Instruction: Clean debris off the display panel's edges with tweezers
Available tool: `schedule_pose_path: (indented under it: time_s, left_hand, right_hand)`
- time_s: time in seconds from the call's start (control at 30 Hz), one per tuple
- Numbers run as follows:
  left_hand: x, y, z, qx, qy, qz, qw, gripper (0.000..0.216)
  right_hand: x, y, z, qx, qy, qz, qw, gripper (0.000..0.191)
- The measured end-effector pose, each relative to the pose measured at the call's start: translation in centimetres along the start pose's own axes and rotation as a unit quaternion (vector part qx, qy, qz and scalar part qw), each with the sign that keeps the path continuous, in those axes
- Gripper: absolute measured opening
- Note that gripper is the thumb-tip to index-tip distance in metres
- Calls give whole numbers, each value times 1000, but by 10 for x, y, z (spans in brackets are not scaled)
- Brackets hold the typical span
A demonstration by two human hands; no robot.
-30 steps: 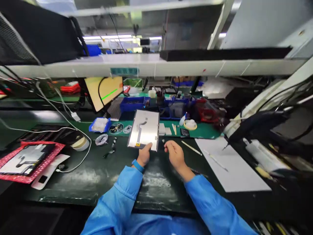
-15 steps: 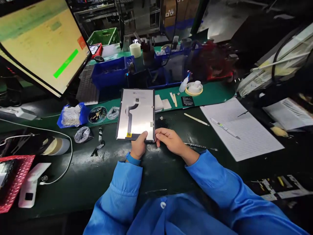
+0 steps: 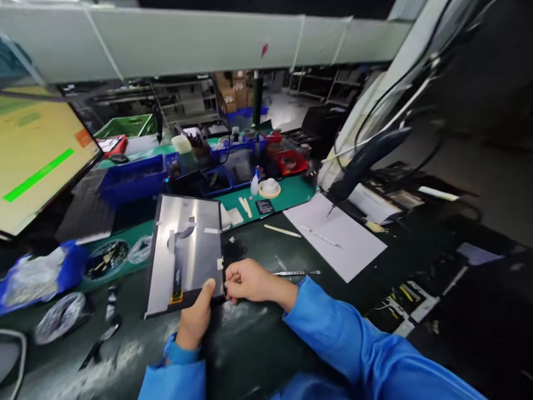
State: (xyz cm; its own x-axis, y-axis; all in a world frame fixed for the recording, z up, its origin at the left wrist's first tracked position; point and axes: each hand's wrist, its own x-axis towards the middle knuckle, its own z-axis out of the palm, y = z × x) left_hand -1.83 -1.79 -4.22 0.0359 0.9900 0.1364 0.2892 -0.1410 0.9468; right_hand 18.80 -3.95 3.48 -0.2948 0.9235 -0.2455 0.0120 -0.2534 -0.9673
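Observation:
A tablet display panel (image 3: 202,239), silver back facing up with a dark ribbon cable and a yellow-edged connector, is held tilted above the dark bench. My left hand (image 3: 195,319) grips its lower edge, with the thumb on the back and the fingers hidden underneath. At the lower right edge, my right hand (image 3: 247,280) is closed in a pinch. Whatever is between those fingertips, if anything, is too small to make out. To the right of that hand lies a thin metal tool (image 3: 297,273). A loose dark flex cable (image 3: 109,331) rests on the bench at left.
Blue bins (image 3: 133,180) line the back, beside a monitor (image 3: 37,155). A blue tray with white packets (image 3: 35,280) stands at left. On the right are a paper sheet (image 3: 333,236) with a pen and a pale stick (image 3: 282,230). A white beam (image 3: 200,41) crosses overhead.
The view has swung up and to the right, so the bench items appear further left. The panel is tilted more in the picture. Both hands remain at its lower edge.

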Motion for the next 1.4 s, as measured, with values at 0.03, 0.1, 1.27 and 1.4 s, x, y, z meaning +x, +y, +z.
schedule_pose_path:
  time_s: [0.03,0.1,1.27,1.4]
  left_hand:
    - [2,-4,1,3,-6,0,1000,50]
    - [4,-4,4,-9,-15,-3,1000,52]
    - [2,59,16,-104,37,-55,992,49]
    - [2,57,15,-130,41,-78,988,46]
  right_hand:
    - [1,1,0,1,1,1,1000,8]
    - [1,3,1,-3,9,3,1000,9]
    - [-5,-3,12,-11,32,-17,999,10]
    - [-5,-5,10,-10,16,-15,1000,11]
